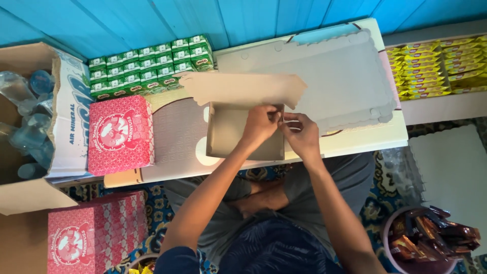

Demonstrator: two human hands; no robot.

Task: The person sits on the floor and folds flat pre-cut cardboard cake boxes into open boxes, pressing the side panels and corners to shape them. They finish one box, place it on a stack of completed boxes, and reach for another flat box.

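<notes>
Left of centre on the low white board (355, 142), a plain brown cardboard box (228, 134) is being folded. The left hand (259, 126) is pinching its right wall closed; the right hand (302, 136) is pinching beside it. That corner likely needs locking next.

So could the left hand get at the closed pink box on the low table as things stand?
Probably yes. The left hand is pinching the open brown box, and the pink box lies further left on the same low table, with only bare tabletop between them.
</notes>
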